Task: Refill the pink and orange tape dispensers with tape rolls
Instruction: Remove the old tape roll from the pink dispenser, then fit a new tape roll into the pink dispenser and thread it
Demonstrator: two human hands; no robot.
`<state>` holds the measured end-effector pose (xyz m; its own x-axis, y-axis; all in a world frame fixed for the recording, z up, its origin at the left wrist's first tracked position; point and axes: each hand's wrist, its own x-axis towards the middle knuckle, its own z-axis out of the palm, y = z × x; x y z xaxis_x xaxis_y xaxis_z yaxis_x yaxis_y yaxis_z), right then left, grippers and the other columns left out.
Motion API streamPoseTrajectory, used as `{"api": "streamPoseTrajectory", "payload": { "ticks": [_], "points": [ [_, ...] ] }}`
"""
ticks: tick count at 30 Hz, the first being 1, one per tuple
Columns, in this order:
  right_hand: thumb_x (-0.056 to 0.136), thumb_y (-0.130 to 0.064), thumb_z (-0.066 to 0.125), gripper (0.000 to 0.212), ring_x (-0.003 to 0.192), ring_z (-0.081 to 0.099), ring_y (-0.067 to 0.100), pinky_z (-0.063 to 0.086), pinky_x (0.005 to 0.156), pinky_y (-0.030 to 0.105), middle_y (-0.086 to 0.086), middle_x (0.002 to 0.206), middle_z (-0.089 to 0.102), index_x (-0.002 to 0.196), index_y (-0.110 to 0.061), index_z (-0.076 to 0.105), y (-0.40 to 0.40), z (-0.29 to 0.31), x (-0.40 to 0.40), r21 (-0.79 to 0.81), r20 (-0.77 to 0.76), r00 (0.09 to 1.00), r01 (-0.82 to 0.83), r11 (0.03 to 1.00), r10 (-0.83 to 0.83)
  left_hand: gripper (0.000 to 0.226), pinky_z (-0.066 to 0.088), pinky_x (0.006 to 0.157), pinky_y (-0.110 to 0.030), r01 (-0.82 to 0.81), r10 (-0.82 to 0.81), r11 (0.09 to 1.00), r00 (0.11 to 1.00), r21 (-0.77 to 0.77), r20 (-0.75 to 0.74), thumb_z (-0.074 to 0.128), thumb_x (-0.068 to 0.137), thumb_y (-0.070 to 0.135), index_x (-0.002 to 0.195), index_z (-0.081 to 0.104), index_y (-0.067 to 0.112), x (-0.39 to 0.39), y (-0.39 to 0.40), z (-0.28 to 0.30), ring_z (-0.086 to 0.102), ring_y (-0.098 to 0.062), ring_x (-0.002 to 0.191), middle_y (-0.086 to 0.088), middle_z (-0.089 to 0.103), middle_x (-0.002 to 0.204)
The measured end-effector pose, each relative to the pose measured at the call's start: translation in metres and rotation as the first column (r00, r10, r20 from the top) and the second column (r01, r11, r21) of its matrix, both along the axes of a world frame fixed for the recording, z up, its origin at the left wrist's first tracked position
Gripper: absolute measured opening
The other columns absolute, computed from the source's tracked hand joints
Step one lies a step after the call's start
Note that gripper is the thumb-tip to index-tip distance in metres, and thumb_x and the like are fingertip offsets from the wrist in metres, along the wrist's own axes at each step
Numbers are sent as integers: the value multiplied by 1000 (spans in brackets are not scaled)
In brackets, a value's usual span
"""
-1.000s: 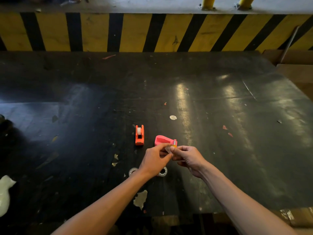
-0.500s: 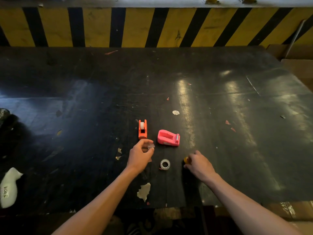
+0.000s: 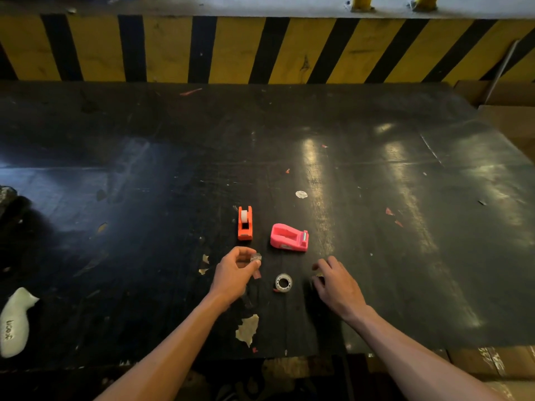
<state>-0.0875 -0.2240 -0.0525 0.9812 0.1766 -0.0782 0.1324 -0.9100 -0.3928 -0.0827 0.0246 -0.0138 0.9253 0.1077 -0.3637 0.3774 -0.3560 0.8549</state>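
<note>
Both hands have let go of the pink dispenser (image 3: 289,237).
Left hand (image 3: 234,274) pinches a small clear piece (image 3: 256,258); right hand (image 3: 337,285), fingers curled low, grip unclear. Roll (image 3: 283,282) lies between them.

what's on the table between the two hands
In the head view, a clear tape roll lies flat on the black table between the left hand and the right hand, touching neither.

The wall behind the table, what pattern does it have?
Slanted yellow and black stripes on the wall, clear in the head view.
</note>
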Motion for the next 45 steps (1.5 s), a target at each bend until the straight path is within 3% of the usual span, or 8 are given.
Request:
{"api": "streamPoseTrajectory", "payload": {
  "ticks": [4, 8, 14, 20, 25, 29, 37, 45],
  "points": [
    [89, -20, 65, 46, 118, 55, 21, 45, 102, 32, 3, 127, 53, 133, -19, 52, 24, -8, 4, 128, -118, 979, -152, 980, 167, 26, 50, 82, -21, 2, -2, 1000, 1000, -2, -5, 67, 95, 17, 121, 63, 23, -1, 5, 4, 64, -8, 105, 4, 67, 113],
    [85, -25, 71, 72, 131, 43, 22, 34, 114, 34, 3, 142, 45, 148, -20, 37, 44, -20, 8, 102, -256, 943, -194, 976, 214, 30, 54, 95, -31, 11, -11, 1000, 1000, -8, -20, 65, 96, 18, 126, 64, 23, -3, 11, 7, 64, -10, 108, 4, 68, 116],
    [87, -29, 70, 51, 121, 52, 21, 41, 106, 30, 3, 129, 54, 134, -16, 53, 51, -22, 12, 139, -230, 953, -171, 976, 199, 31, 54, 91, -28, 2, -3, 999, 1000, -33, -31, 63, 98, 18, 129, 63, 21, -10, 15, 11, 66, -10, 105, 5, 69, 113],
    [84, -31, 74, 55, 108, 52, 9, 43, 93, 16, -3, 118, 44, 134, -19, 55, 49, 4, 16, 321, -308, 938, -57, 945, 162, 32, 55, 92, -29, 31, -32, 999, 999, -29, -27, 64, 97, 18, 129, 63, 22, -9, 16, 19, 64, -8, 106, 8, 68, 113],
    [81, -26, 77, 58, 114, 55, 7, 46, 90, 12, -7, 123, 50, 135, -21, 56, 47, 44, 19, 438, -260, 941, -86, 895, 217, 29, 55, 88, -26, 113, -116, 988, 993, -110, -21, 69, 94, 19, 122, 66, 25, -3, 6, 31, 66, -9, 109, 6, 70, 116],
    [79, -20, 78, 63, 104, 64, 5, 52, 91, 20, -6, 114, 63, 133, -28, 48, 49, 74, 20, 593, -218, 941, -84, 801, 260, 25, 61, 90, -37, 178, -180, 974, 984, -143, -2, 71, 92, 17, 116, 67, 24, 0, -3, 41, 70, -12, 105, 4, 72, 113],
    [82, -1, 76, 52, 110, 67, 28, 59, 91, 42, 16, 121, 63, 126, -16, 52, 42, 99, 19, 848, -291, 929, 140, 511, 227, 22, 61, 90, -45, 170, -169, 970, 985, -172, 24, 75, 88, 19, 110, 73, 20, 4, -9, 51, 73, -16, 99, 1, 75, 106],
    [86, -3, 70, 30, 98, 71, 14, 57, 85, 26, 18, 115, 70, 116, 0, 67, 38, 96, 15, 873, -352, 917, 250, 420, 187, 17, 62, 89, -36, 134, -139, 942, 990, -307, 6, 71, 91, 11, 108, 73, 13, 3, -8, 50, 76, -18, 96, -5, 78, 103]
  ]
}}
